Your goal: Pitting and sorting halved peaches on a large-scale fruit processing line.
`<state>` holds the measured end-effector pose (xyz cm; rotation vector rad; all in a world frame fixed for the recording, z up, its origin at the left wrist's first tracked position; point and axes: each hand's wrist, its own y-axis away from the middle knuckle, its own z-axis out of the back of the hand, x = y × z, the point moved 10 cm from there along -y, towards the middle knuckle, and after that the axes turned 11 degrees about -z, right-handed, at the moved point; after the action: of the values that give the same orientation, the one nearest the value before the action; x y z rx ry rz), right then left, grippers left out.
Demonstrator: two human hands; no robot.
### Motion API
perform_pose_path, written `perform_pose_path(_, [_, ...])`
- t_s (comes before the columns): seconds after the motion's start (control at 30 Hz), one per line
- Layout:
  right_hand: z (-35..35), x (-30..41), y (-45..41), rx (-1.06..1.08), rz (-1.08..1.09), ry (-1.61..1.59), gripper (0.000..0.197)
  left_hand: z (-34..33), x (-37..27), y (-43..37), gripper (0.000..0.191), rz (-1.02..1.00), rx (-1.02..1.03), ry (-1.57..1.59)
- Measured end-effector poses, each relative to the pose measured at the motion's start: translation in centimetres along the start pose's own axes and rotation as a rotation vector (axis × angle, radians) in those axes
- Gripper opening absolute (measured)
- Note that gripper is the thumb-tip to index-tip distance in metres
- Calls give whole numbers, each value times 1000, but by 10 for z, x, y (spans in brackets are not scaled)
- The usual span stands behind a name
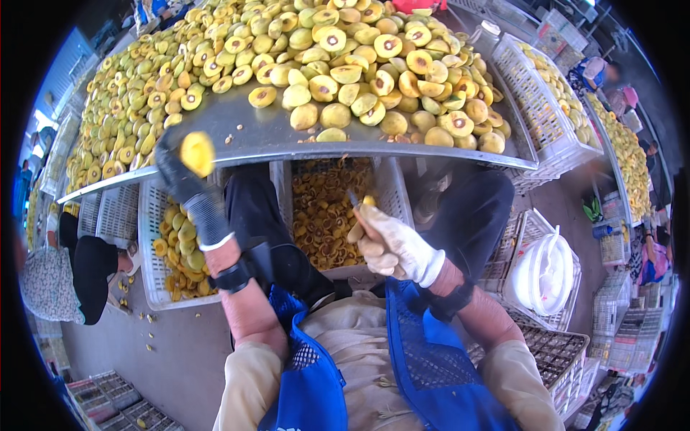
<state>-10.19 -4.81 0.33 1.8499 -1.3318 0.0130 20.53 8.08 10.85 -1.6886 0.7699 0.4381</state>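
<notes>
My left hand [176,171], in a dark grey glove, holds a yellow fruit half [197,154] up at the table's near edge. Motion blurs both, so the cut face is unclear. Over the crate between my knees, my right hand [392,241], in a white glove, grips a small knife [368,225] by its brown handle. The short blade points up and away from me. A bit of yellow flesh shows beside that glove's fingers. Ahead, halved yellow-green stone fruit [323,89] lie heaped on the metal table [259,134], many with brown centres facing up.
Below the table, one white crate [156,293] holds fruit halves; another [392,188] holds brown-yellow scraps. A white bucket [542,275] stands in a crate at right. A person [59,280] sits at left. Fruit bits [150,318] litter the floor.
</notes>
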Motion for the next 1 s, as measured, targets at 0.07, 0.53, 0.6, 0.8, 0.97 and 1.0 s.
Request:
perform_pose_path(0.07, [-5, 13, 13, -146, -5, 248, 49, 32, -12, -25, 33, -135, -38, -233])
perform_pose_path(0.53, [87, 233, -15, -1081, 396, 1053, 48, -128, -4, 134, 22, 517, 464, 493])
perform_pose_path(0.6, [110, 247, -29, -1174, 502, 1176, 48, -137, -2, 145, 20, 496, 534, 462])
perform_pose_path(0.8, [112, 232, -61, -1038, 420, 932, 56, -111, 31, 142, 25, 664, 383, 677])
perform_pose_path(0.97, [108, 243, -30, -1089, 652, 897, 31, -125, -13, 117, 20, 239, 532, 394])
perform_pose_path(1.0, [103, 236, -31, -960, 654, 733, 27, -126, -11, 118, 20, 210, 569, 384])
